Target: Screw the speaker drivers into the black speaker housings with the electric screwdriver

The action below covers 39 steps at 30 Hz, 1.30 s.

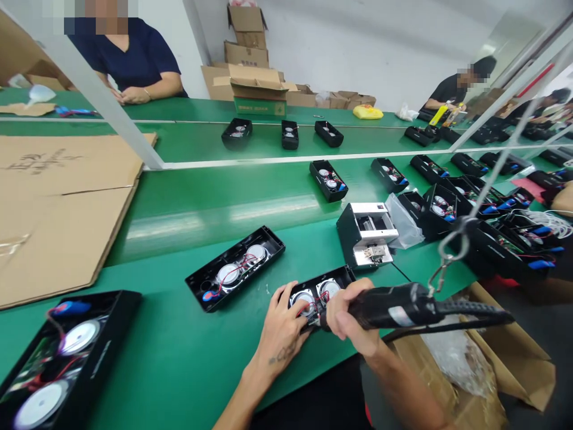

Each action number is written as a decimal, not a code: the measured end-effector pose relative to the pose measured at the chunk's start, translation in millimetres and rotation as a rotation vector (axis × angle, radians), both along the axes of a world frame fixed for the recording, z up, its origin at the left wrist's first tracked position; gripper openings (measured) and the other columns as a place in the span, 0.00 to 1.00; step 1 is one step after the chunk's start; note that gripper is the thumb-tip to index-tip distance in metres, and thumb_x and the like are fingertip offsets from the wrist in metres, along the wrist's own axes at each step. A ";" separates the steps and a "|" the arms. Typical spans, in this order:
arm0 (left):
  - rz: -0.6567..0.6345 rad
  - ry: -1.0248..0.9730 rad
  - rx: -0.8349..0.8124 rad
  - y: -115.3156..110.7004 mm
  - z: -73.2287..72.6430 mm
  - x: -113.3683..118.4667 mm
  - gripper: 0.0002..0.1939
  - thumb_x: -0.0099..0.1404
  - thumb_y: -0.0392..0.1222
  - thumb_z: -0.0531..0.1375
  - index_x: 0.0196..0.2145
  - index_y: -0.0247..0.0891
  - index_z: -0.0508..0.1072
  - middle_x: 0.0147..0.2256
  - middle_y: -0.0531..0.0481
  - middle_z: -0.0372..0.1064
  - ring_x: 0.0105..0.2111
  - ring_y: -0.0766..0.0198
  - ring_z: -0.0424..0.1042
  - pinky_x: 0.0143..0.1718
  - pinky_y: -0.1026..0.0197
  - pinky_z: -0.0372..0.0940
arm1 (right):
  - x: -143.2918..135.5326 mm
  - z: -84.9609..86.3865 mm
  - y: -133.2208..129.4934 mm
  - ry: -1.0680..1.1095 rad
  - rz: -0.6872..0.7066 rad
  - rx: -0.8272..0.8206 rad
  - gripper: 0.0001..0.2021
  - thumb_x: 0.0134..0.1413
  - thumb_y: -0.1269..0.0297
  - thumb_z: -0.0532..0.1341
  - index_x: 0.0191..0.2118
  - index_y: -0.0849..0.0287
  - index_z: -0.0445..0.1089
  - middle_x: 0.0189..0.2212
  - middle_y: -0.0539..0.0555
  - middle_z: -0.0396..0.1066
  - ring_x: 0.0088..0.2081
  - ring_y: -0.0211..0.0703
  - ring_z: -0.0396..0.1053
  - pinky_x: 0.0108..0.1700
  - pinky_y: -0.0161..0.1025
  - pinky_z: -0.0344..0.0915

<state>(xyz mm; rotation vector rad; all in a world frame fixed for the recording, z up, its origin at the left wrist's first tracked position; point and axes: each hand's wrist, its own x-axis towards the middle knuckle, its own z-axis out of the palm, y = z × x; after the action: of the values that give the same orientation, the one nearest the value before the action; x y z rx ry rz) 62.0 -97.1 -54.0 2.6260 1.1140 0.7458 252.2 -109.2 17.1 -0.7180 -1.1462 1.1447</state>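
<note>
My right hand [351, 316] is wrapped round a black corded electric screwdriver [391, 306], tilted so that its tip points down into a black speaker housing [347, 275]. Two round white-backed speakers, one of them a speaker [329, 289] near the far end, sit inside with red wires. Gripping the housing's near-left end is my left hand [285, 322], its fingers bent over the edge and close to the screwdriver tip. The tip itself is hidden by my hands. Just beyond lies a second open housing [235, 269] with two speakers and a blue-wrapped part.
A white-and-black screw feeder [367, 234] stands behind my right hand. More housings are piled at right, near a hanging hook [456, 245]. At left are a large housing [102, 352] and flat cardboard [67, 209]. A green conveyor [201, 209] runs beyond; co-workers sit across it.
</note>
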 end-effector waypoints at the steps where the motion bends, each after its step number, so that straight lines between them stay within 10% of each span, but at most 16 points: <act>1: -0.001 0.000 0.001 0.2 0.8 0.0 0.06 0.60 0.41 0.76 0.33 0.44 0.82 0.44 0.49 0.78 0.68 0.36 0.63 0.67 0.33 0.62 | 1.8 3.9 0.9 0.050 0.002 0.046 0.13 0.69 0.57 0.67 0.47 0.45 0.60 0.19 0.35 0.57 0.13 0.32 0.51 0.17 0.31 0.54; 16: 0.003 -0.004 -0.036 1.4 2.9 0.1 0.06 0.60 0.42 0.76 0.35 0.47 0.84 0.46 0.49 0.79 0.68 0.38 0.62 0.67 0.32 0.62 | -17.2 -16.9 7.6 0.056 -0.035 0.119 0.12 0.73 0.58 0.65 0.49 0.46 0.59 0.19 0.35 0.61 0.12 0.32 0.55 0.17 0.30 0.58; 25: 0.006 0.005 -0.024 4.2 3.1 -0.2 0.06 0.59 0.40 0.76 0.33 0.45 0.83 0.46 0.49 0.80 0.67 0.36 0.65 0.65 0.32 0.65 | 2.4 17.1 10.8 0.131 -0.034 0.107 0.11 0.71 0.58 0.65 0.48 0.45 0.61 0.18 0.34 0.55 0.11 0.32 0.50 0.15 0.29 0.55; 33: 0.005 -0.053 0.056 11.2 -8.5 -2.9 0.10 0.54 0.41 0.78 0.30 0.45 0.81 0.44 0.50 0.80 0.65 0.35 0.66 0.63 0.36 0.64 | 91.8 74.9 52.4 0.217 -0.620 0.196 0.15 0.63 0.57 0.71 0.48 0.49 0.66 0.22 0.39 0.62 0.20 0.35 0.62 0.27 0.35 0.65; 39: -0.058 -0.028 0.186 19.7 -7.5 -7.7 0.06 0.59 0.35 0.72 0.32 0.46 0.81 0.45 0.51 0.80 0.65 0.39 0.66 0.62 0.40 0.63 | 138.0 57.3 82.5 -0.123 -0.856 0.134 0.21 0.58 0.54 0.75 0.46 0.53 0.65 0.19 0.37 0.65 0.19 0.37 0.64 0.30 0.39 0.65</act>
<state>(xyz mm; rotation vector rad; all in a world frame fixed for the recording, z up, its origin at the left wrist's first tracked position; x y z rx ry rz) 54.4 -77.4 -61.5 2.7765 1.0014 0.9109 390.2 -26.7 74.3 -1.0427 -0.8542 0.3035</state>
